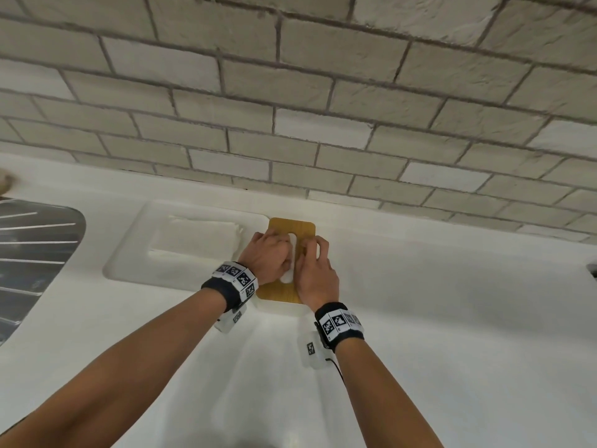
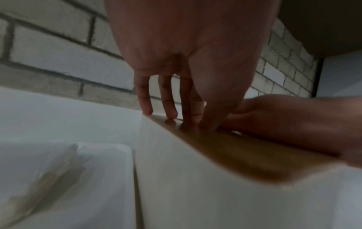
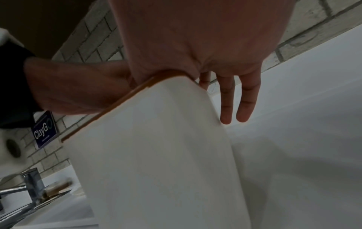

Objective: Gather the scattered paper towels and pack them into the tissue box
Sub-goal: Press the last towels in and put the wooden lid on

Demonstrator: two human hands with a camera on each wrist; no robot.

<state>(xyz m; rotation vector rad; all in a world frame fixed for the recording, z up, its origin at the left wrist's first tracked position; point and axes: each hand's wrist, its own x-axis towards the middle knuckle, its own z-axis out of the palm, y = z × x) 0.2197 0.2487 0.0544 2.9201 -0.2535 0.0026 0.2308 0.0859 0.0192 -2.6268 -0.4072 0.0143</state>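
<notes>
The tissue box stands near the back of the white counter, its wooden lid (image 1: 292, 227) bearing a long oval slot with white paper (image 1: 289, 258) showing in it. My left hand (image 1: 269, 253) lies on the lid's left half, and its fingertips (image 2: 171, 115) press down beside the slot. My right hand (image 1: 315, 263) lies on the lid's right half, its thumb on top and its straight fingers (image 3: 235, 108) hanging down past the box's white side wall (image 3: 156, 155). A flat stack of paper towels (image 1: 200, 236) lies just left of the box, also seen in the left wrist view (image 2: 39, 167).
The towel stack lies in a shallow recessed area of the counter (image 1: 129, 260). A ribbed steel drainboard (image 1: 32, 253) fills the far left, and a chrome faucet (image 3: 23, 186) is there too. A brick wall (image 1: 290, 92) rises close behind the box. A dark object (image 1: 592, 270) shows at the right edge.
</notes>
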